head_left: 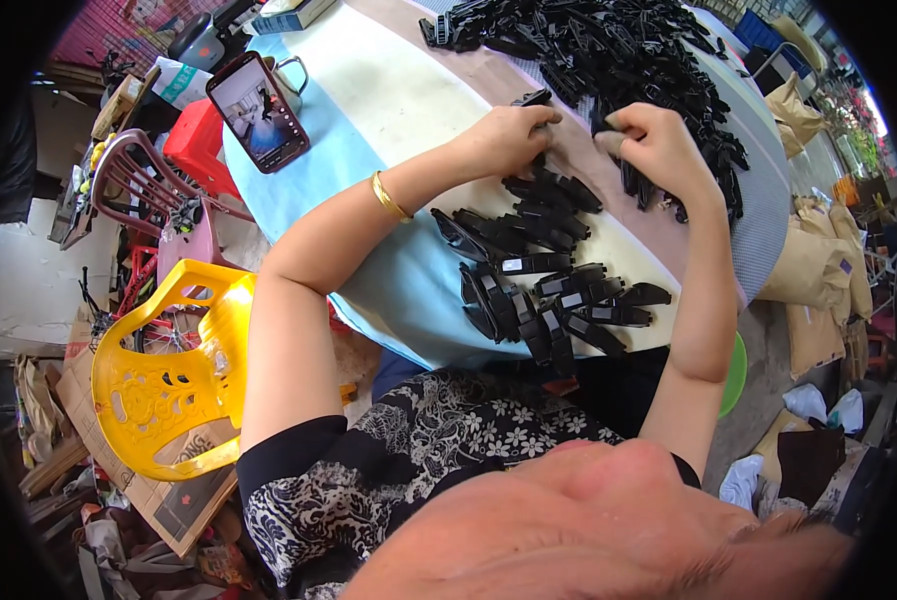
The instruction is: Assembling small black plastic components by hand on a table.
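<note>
My left hand (513, 138), with a gold bangle on its wrist, is closed around a slim black plastic part (534, 97) whose end sticks out past the fingers. To its right my right hand (660, 145) has its fingers drawn together at the edge of a big heap of black plastic parts (618, 45). What its fingertips pinch, if anything, is hard to tell against the dark heap. Nearer to me, a smaller group of long black parts (536, 263) lies in loose rows on the cloth, some showing pale rectangular patches.
A striped cloth (378, 95) covers the round table. A phone (258, 112) leans on a mug (290, 82) at the left. Beside the table stand a yellow plastic chair (133, 385), a pink chair (133, 185) and a red container (198, 148). Brown sacks (818, 270) stand at the right.
</note>
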Demonstrator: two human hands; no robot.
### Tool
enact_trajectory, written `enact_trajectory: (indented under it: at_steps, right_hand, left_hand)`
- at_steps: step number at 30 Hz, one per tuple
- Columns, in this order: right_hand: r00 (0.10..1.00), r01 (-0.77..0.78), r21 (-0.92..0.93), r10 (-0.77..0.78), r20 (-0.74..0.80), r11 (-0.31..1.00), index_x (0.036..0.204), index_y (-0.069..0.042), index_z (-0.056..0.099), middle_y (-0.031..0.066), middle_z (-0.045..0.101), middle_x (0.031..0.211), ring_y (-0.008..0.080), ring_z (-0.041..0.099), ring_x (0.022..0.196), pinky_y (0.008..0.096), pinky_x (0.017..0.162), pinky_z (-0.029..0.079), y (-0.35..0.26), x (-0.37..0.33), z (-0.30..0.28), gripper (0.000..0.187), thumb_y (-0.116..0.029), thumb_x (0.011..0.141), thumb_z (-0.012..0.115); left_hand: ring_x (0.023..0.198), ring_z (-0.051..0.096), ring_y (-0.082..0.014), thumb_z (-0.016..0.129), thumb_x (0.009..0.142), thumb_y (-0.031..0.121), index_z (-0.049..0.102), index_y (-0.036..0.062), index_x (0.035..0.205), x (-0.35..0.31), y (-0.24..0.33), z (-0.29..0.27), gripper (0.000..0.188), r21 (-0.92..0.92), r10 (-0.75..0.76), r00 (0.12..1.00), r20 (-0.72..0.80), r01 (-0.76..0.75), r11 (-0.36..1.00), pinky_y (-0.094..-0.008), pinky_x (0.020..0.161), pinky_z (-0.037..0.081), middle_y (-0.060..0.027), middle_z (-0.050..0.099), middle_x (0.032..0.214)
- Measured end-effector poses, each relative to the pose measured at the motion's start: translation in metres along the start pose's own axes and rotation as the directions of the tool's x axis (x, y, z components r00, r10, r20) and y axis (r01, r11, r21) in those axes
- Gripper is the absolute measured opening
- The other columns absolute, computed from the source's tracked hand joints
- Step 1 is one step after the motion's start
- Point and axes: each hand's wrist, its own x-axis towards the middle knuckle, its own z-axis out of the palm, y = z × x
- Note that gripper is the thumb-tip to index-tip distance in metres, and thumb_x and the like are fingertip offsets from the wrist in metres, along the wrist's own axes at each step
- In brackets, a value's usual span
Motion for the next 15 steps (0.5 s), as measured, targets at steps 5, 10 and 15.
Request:
enact_trajectory:
  at_steps: [5, 10, 15]
  right_hand:
    - [0.991, 0.039, 0.135, -0.02, -0.135, 0.99, 0.088, 0.005, 0.064, 0.0037, 0.059, 0.061, 0.0056, 0.045, 0.054, 0.0237, 0.051, 0.038, 0.012, 0.005, -0.003, 0.026, -0.017, 0.076, 0.071]
    - [0.993, 0.096, -0.244, -0.11, -0.042, 0.965, 0.086, 0.002, 0.064, 0.0088, 0.056, 0.071, 0.0195, 0.055, 0.061, 0.0292, 0.059, 0.044, -0.002, 0.004, 0.027, 0.021, -0.011, 0.07, 0.066]
    - [0.987, 0.162, -0.399, -0.157, 0.044, 0.903, 0.083, -0.001, 0.066, 0.0109, 0.056, 0.075, 0.027, 0.058, 0.07, 0.0353, 0.063, 0.047, -0.01, 0.0, 0.033, 0.018, -0.007, 0.069, 0.057]
  left_hand:
    - [0.09, 0.058, -0.0308, 0.057, 0.075, 0.008, 0.063, 0.0159, 0.109, 0.008, -0.024, 0.005, 0.036, 0.282, 0.33, 0.943, -0.051, -0.303, 0.91, -0.0368, 0.082, 0.047, -0.0175, 0.058, 0.096]
    - [0.09, 0.055, -0.0327, 0.065, 0.07, 0.014, 0.068, 0.0134, 0.095, 0.01, -0.034, 0.011, 0.025, 0.295, 0.404, 0.901, -0.158, -0.347, 0.89, -0.0373, 0.086, 0.044, -0.0155, 0.056, 0.099]
    - [0.085, 0.057, -0.0311, 0.067, 0.067, 0.016, 0.068, 0.0051, 0.086, 0.005, -0.027, 0.012, 0.022, 0.213, 0.348, 0.923, -0.162, -0.312, 0.926, -0.0378, 0.08, 0.046, -0.0134, 0.061, 0.082]
